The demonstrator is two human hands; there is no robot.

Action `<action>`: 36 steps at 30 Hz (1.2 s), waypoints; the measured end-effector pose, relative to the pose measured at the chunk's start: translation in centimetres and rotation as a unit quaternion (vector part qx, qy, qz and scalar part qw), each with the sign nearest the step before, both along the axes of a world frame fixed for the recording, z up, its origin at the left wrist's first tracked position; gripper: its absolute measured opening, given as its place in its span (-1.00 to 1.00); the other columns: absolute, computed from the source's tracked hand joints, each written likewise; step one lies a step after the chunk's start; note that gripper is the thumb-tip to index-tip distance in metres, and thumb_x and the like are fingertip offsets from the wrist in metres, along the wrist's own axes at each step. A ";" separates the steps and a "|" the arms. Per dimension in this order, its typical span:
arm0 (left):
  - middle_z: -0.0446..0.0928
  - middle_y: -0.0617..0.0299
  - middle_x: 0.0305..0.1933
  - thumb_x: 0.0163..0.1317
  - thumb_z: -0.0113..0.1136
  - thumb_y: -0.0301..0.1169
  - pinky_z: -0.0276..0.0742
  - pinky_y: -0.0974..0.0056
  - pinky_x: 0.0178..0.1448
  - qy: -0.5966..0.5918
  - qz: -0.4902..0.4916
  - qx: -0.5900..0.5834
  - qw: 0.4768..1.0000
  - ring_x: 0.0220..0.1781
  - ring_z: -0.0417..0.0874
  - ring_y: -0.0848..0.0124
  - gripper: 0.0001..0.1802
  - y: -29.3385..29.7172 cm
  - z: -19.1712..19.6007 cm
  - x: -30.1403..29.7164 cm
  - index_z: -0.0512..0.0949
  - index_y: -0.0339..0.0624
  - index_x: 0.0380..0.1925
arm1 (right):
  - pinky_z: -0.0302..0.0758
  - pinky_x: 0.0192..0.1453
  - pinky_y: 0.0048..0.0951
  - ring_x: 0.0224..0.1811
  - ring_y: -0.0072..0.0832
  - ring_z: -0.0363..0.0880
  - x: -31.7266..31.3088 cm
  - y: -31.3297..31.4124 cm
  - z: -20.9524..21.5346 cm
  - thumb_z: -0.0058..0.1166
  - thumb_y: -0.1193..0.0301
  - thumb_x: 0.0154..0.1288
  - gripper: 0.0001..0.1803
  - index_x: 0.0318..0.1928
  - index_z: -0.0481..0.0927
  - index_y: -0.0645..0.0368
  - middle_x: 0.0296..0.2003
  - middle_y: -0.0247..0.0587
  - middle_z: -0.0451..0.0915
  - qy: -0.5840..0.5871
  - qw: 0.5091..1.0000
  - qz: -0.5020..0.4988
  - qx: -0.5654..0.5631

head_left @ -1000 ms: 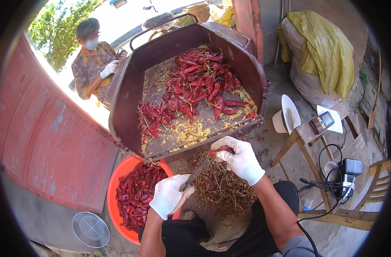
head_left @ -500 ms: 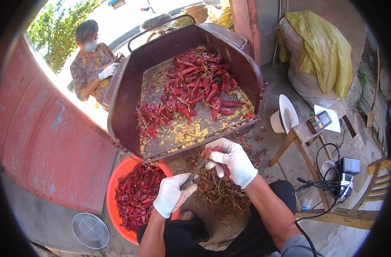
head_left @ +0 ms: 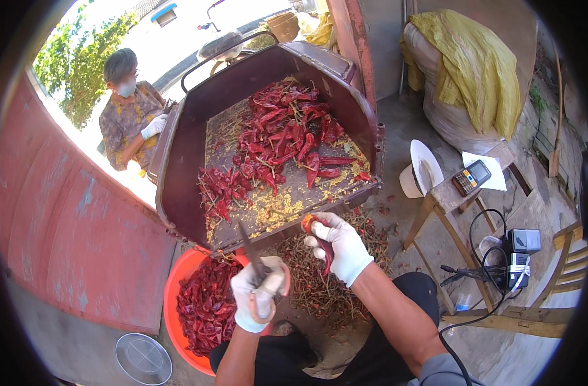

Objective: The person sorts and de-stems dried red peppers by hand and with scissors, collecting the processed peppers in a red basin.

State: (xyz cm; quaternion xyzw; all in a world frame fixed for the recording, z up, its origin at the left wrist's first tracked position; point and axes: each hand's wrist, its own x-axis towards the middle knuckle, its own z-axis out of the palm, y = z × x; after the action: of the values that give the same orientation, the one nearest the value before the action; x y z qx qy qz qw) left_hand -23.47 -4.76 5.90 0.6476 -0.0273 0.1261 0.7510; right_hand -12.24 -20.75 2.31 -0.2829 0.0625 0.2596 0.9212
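Note:
My left hand (head_left: pixel 263 293), in a white glove, is closed around a narrow dark metal cutting tool (head_left: pixel 248 243). Its blade points up and away; the grip hides whether it is a knife or scissors. My gloved right hand (head_left: pixel 343 248) pinches a dried red chili pepper (head_left: pixel 327 257), with an orange end showing above the fingers. Blade and pepper are apart. Beyond my hands, a heap of red chilies (head_left: pixel 287 132) lies in a maroon metal cart bed (head_left: pixel 170 170). An orange-red tub (head_left: pixel 170 309) of chilies stands below my left hand.
Stem scraps (head_left: pixel 329 293) litter the ground between my legs. A round mesh sieve (head_left: pixel 144 358) lies at lower left. At right are a wooden stool (head_left: pixel 445 199) with a handheld device (head_left: pixel 472 177), a white hat (head_left: pixel 426 170) and large sacks (head_left: pixel 461 77). A masked person (head_left: pixel 132 109) stands beyond the cart.
My left hand has drawn the blade away from the pepper and turned it to point up and left. The right hand keeps the pepper, now with its orange end upward. The view has shifted slightly.

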 end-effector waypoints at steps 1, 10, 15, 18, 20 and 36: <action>0.58 0.19 -0.44 0.31 0.22 -0.46 0.40 0.42 -0.43 0.000 0.057 0.057 0.997 -0.54 0.50 0.51 -0.79 0.1 0.9 -0.1 0.57 -0.42 -0.16 | 0.48 -0.58 -0.58 -0.43 -0.51 0.64 -0.1 -0.1 0.8 0.07 0.56 0.42 -0.77 0.05 0.50 0.27 -0.18 -0.14 0.64 -0.020 0.998 -0.021 -0.046; 0.57 0.29 -0.34 0.25 0.34 -0.42 0.47 0.42 -0.33 0.067 0.167 0.249 0.952 -0.42 0.51 0.57 -0.69 -0.6 0.6 1.8 0.58 -0.38 -0.08 | 0.52 -0.53 -0.62 -0.40 -0.62 0.64 -1.9 0.5 2.7 0.13 0.56 0.37 -0.74 0.05 0.56 0.29 -0.29 -0.24 0.67 -0.207 0.950 0.007 -0.232; 0.61 0.21 -0.37 0.26 0.31 -0.48 0.52 0.37 -0.22 0.061 0.184 0.341 0.920 -0.35 0.55 0.52 -0.78 -1.5 2.2 2.6 0.61 -0.38 -0.16 | 0.51 -0.52 -0.62 -0.41 -0.64 0.61 -2.3 0.7 2.7 0.13 0.55 0.37 -0.76 0.03 0.58 0.29 -0.30 -0.26 0.66 -0.252 0.925 0.041 -0.281; 0.59 0.20 -0.47 0.25 0.29 -0.48 0.49 0.36 -0.25 0.065 0.194 0.375 0.904 -0.41 0.51 0.53 -0.84 -1.7 1.9 2.8 0.62 -0.37 -0.23 | 0.50 -0.54 -0.62 -0.39 -0.65 0.62 -2.2 0.3 2.4 0.12 0.54 0.37 -0.76 0.03 0.58 0.26 -0.26 -0.29 0.65 -0.243 0.926 0.049 -0.286; 0.58 0.21 -0.49 0.26 0.28 -0.46 0.47 0.36 -0.28 0.050 0.201 0.365 0.908 -0.44 0.48 0.53 -0.84 -1.7 1.6 2.6 0.62 -0.36 -0.25 | 0.49 -0.55 -0.62 -0.39 -0.64 0.63 -2.1 0.3 2.3 0.10 0.55 0.38 -0.77 0.03 0.58 0.26 -0.26 -0.27 0.65 -0.190 0.947 0.022 -0.258; 0.55 0.30 -0.41 0.32 0.27 -0.33 0.45 0.40 -0.31 0.052 0.173 0.205 0.962 -0.41 0.49 0.56 -0.69 -0.4 2.7 1.6 0.59 -0.38 -0.10 | 0.52 -0.22 -0.57 -0.34 -0.68 0.50 -1.6 0.1 2.0 0.12 0.62 0.35 -0.66 0.13 0.58 0.26 -0.18 -0.34 0.63 -0.295 0.922 0.020 -0.248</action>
State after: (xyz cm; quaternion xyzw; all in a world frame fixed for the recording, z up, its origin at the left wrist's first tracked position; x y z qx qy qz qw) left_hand -21.83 -5.19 8.57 0.7879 0.0993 0.2122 0.5695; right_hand -13.88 -20.63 4.29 -0.5674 -0.1554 0.1586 0.7929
